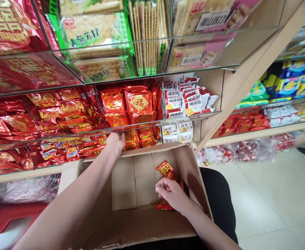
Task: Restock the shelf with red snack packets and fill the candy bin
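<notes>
My left hand [116, 140] reaches to the low shelf, against the small red snack packets [131, 140]. Its fingertips are hidden among the packets and the shelf edge, so what it grips, if anything, does not show. Inside an open cardboard box [122, 180], my right hand [170, 194] hovers over or rests on a few red-and-gold wrapped snack packets [166, 167] along the box's right side. Its fingers are curled together; what lies within them is hidden. The box stands right in front of the shelf.
Glass-fronted shelves hold cracker packs [97, 29], red bags [139, 100] and white-and-red packets [182, 99]. A red plastic stool or crate [14, 215] is at lower left. Bagged goods [241, 149] lie under the right-hand shelf by the tiled floor [267, 194].
</notes>
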{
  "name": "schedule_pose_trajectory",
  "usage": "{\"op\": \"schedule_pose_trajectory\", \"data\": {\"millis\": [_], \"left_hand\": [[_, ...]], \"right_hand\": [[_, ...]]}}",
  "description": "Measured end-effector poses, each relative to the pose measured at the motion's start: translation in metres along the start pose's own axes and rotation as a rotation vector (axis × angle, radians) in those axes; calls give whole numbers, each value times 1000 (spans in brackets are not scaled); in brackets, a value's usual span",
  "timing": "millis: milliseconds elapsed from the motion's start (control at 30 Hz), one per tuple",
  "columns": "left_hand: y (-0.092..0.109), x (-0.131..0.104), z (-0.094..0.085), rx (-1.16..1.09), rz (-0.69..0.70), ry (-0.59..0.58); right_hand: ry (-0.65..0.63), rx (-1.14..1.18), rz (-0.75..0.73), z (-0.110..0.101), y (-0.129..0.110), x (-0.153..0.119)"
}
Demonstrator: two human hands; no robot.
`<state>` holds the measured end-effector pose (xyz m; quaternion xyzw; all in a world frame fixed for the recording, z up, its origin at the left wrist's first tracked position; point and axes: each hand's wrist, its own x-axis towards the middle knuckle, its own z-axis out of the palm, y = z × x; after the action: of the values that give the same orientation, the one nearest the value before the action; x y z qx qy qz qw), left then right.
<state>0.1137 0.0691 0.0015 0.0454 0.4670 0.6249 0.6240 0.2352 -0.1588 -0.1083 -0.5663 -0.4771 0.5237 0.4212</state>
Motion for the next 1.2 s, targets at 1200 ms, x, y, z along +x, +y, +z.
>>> {"op": "schedule_pose_trajectory", "data": {"millis": [1200], "left_hand": [[40, -96, -118, 632, -425, -761]], "right_hand": [[-415, -907, 57, 14, 16, -5]]}}
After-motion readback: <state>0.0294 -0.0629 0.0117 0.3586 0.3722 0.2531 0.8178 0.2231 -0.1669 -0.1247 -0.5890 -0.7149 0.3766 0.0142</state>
